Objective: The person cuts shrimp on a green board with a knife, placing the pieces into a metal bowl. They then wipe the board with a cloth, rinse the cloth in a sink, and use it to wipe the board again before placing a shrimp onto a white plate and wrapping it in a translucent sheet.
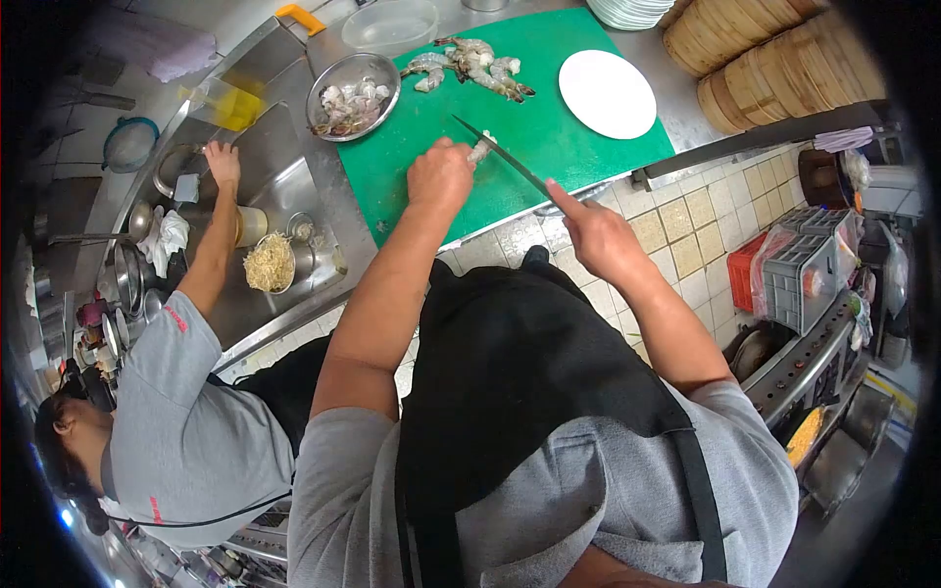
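A co-worker's hand [223, 162] rests in the sink [279, 181]. Your left hand [441, 176] is clenched on a shrimp [480, 149] near the cutting board's [549, 137] front edge. The knife [510, 162] touches it, grasped by your right hand [600, 237] (forefinger along the spine). A white plate [608, 93] sits at the board's right edge.

Scene is lit brightly and evenly from overhead. The green cutting board [588, 157] is well exposed and the white plate [608, 93] is nearly clipped. Glare is picked up on the steel sink [284, 186]. Only soft, short shadows are cast on the board. Heavy fisheye distortion is noted: counter edges are bent, corners are vignetted black. The knife [505, 157] is rendered sharp; the periphery is softened and dimmer.
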The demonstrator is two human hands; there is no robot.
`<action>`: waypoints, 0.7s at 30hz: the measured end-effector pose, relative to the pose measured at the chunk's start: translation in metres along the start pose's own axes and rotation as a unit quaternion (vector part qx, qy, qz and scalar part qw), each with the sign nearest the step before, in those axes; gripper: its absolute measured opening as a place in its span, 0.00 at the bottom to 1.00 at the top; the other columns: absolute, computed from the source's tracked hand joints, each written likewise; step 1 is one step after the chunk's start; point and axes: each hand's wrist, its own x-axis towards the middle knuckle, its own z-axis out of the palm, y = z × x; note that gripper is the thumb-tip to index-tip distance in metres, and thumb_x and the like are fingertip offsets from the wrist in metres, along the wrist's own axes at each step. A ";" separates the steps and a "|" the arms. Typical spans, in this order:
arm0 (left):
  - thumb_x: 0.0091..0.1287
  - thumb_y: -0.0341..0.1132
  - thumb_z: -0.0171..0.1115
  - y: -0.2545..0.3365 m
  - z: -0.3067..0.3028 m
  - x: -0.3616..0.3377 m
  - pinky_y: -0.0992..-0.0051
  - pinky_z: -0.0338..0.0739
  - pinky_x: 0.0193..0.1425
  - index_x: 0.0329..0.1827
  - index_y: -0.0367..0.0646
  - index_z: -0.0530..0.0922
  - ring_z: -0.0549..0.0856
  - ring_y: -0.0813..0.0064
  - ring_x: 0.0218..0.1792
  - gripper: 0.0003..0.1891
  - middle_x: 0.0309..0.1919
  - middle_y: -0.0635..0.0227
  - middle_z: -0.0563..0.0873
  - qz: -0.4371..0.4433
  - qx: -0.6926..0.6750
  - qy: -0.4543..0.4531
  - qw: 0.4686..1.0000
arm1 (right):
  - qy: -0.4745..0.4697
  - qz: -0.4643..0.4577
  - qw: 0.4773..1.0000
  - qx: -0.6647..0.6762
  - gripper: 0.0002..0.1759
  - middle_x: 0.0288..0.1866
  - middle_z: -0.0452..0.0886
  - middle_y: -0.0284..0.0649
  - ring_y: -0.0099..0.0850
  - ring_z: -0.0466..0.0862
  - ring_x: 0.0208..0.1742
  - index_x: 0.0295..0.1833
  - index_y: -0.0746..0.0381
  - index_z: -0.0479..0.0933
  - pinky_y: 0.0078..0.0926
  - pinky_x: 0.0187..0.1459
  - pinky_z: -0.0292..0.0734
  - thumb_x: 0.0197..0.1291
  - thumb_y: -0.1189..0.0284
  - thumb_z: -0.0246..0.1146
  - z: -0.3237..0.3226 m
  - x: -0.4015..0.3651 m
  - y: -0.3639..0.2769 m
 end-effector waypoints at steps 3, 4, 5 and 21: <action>0.62 0.38 0.72 -0.003 0.003 0.000 0.53 0.83 0.46 0.46 0.49 0.89 0.87 0.50 0.42 0.11 0.44 0.57 0.86 -0.003 -0.005 0.007 1.000 | 0.023 -0.017 1.000 0.012 0.31 0.38 0.82 0.59 0.57 0.84 0.40 0.78 0.49 0.66 0.52 0.44 0.80 0.69 0.73 0.57 0.001 0.015 -0.008; 0.62 0.38 0.72 -0.003 0.003 0.001 0.52 0.83 0.46 0.46 0.49 0.89 0.87 0.50 0.42 0.11 0.44 0.57 0.86 -0.003 -0.006 0.010 1.000 | 0.030 -0.019 0.999 0.018 0.31 0.38 0.82 0.60 0.58 0.84 0.39 0.78 0.49 0.66 0.52 0.44 0.80 0.69 0.73 0.57 -0.002 0.018 -0.011; 0.62 0.38 0.72 -0.004 0.003 0.000 0.52 0.83 0.46 0.46 0.49 0.89 0.87 0.50 0.42 0.11 0.44 0.57 0.86 -0.005 -0.006 0.011 1.000 | 0.029 -0.020 0.999 0.018 0.31 0.38 0.82 0.60 0.58 0.84 0.39 0.78 0.49 0.66 0.52 0.44 0.80 0.69 0.73 0.57 -0.009 0.016 -0.015; 0.61 0.36 0.72 -0.002 0.009 -0.007 0.53 0.82 0.49 0.47 0.48 0.89 0.87 0.49 0.44 0.12 0.46 0.56 0.86 -0.032 -0.042 0.030 0.998 | 0.021 -0.031 0.999 0.020 0.33 0.37 0.82 0.58 0.55 0.85 0.40 0.77 0.51 0.67 0.51 0.44 0.81 0.65 0.76 0.57 -0.010 0.028 -0.028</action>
